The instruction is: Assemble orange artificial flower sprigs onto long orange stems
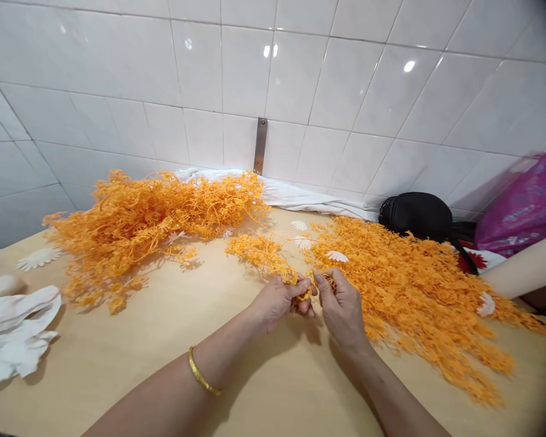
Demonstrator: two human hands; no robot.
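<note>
Between my two hands is a sprig of orange artificial foliage (264,255), its curly tips pointing away from me over the table. My left hand (284,300) is closed around its near end, thumb on top. My right hand (341,306) pinches a thin part of the same sprig just to the right, its thumb close to the left fingers. A large heap of orange foliage (159,212) lies to the left, and a flatter spread of orange foliage (414,285) lies beside my right hand. White petal-shaped pieces (337,257) rest among them.
The wooden table (164,340) meets a tiled wall (291,79), with a white cloth (309,199) along the join. White crumpled cloth (16,334) lies at left. A black pouch (416,213) and a purple bag (523,206) stand at the back right.
</note>
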